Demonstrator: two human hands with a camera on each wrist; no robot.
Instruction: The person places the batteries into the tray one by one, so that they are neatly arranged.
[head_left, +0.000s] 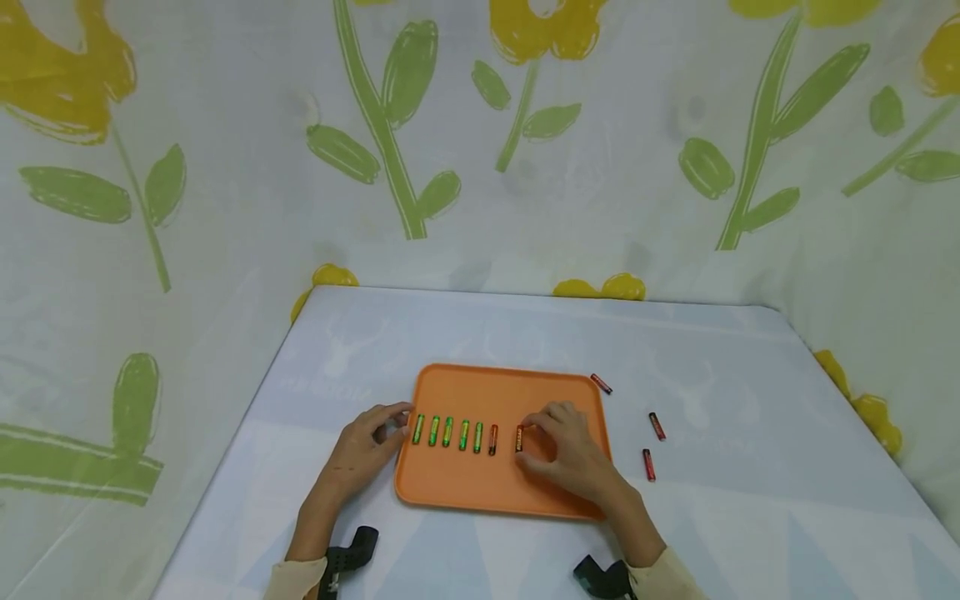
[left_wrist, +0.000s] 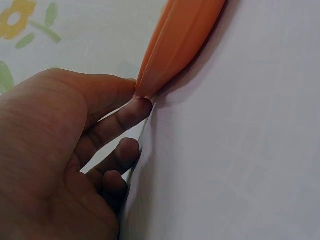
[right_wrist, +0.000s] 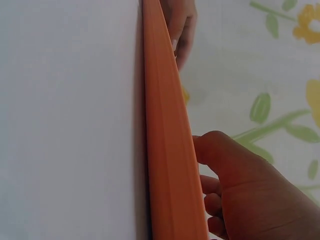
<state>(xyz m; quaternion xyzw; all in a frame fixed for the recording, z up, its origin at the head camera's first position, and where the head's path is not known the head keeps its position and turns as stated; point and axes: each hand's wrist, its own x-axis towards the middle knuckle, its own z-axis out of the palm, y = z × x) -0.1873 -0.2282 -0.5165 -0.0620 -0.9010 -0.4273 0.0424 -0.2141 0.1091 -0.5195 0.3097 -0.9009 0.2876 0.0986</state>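
The left hand (head_left: 360,454) pinches the orange tray (head_left: 480,385) by its left edge, probably to steady it, while the right hand (head_left: 572,450) pinches a red-and-black battery (head_left: 519,439) over it, seemingly aligning with the row (five green batteries (head_left: 447,432), one red battery (head_left: 492,440)).

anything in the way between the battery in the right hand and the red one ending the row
Nothing visible: only bare orange tray lies between the pinched battery in the right hand and the red battery ending the row. The loose red batteries sit farther right.
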